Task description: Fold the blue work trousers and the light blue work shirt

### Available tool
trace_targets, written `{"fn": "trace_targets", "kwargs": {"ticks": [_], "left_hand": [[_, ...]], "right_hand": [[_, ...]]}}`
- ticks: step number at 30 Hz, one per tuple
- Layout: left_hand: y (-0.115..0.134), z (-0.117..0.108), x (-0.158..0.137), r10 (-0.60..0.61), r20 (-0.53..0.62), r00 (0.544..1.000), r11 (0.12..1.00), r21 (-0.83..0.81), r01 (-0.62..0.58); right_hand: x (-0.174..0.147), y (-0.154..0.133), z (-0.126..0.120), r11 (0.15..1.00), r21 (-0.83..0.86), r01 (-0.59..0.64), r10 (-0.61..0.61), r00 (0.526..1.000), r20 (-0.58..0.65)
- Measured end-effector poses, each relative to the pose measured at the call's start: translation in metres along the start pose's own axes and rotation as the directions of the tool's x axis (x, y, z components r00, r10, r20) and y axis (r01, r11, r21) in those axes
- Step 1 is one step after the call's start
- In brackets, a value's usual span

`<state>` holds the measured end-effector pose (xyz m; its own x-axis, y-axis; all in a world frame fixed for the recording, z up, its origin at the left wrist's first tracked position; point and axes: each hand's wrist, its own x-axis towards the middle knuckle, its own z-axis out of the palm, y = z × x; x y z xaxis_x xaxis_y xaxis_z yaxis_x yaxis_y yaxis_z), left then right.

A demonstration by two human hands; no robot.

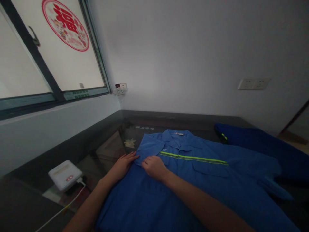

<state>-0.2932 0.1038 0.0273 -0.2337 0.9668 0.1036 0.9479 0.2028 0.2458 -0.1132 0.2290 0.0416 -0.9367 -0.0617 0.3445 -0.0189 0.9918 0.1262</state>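
A blue work jacket [178,187] lies spread on the dark table, its collar towards the wall and a yellow-green stripe across the chest. Its left-side sleeve [149,145] is folded inward over the front; the other one extends to the right. My left hand [125,163] rests at the outer edge of the folded sleeve, fingers stretched out and touching the fabric. Close beside it, my right hand [154,166] has its fingers curled on the sleeve's cloth, in a closed grip. The jacket's lower part runs out of view at the bottom.
A darker blue folded garment [256,145] lies at the right, partly beside the jacket. On the left stands a white box-shaped device [65,175] with a white cable [72,201]. Behind the dark glossy table [106,132] rises a wall; a window is at the left.
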Motion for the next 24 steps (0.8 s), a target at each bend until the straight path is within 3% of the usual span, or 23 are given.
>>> {"fn": "trace_targets", "kwargs": {"ticks": [4,7,11,13,15,17,20,24], "left_hand": [[0.004,-0.008,-0.005,-0.023,0.014,1.0,0.999,-0.026,0.024],[0.01,-0.022,0.002,-0.039,-0.078,0.996,0.994,-0.105,0.031],[0.024,-0.036,0.046,0.011,-0.16,0.987,0.986,-0.163,-0.038],[0.032,-0.031,0.08,0.021,-0.103,0.994,0.996,-0.08,-0.029],[0.04,-0.016,0.11,-0.043,-0.05,0.998,0.996,0.081,0.047],[0.042,0.003,0.13,-0.097,-0.049,0.994,0.985,0.141,0.103],[0.038,0.025,0.139,-0.124,-0.05,0.991,0.975,0.177,0.131],[0.029,0.034,0.135,-0.117,-0.043,0.992,0.969,0.212,0.123]], "right_hand": [[-0.002,0.0,-0.002,0.999,0.01,0.032,-0.032,0.999,-0.013],[-0.001,0.001,-0.001,0.999,0.022,0.048,-0.048,0.999,-0.023],[0.001,0.003,0.005,0.998,0.053,0.045,-0.043,0.999,-0.03],[0.002,0.004,0.008,0.997,0.058,0.052,-0.05,0.998,-0.042],[0.002,0.005,0.011,0.996,0.054,0.066,-0.064,0.997,-0.037],[0.002,0.006,0.012,0.995,0.061,0.078,-0.077,0.997,-0.025],[0.0,0.006,0.011,0.989,0.107,0.101,-0.098,0.995,-0.032],[-0.002,0.007,0.009,0.976,0.175,0.128,-0.12,0.991,-0.055]]}}
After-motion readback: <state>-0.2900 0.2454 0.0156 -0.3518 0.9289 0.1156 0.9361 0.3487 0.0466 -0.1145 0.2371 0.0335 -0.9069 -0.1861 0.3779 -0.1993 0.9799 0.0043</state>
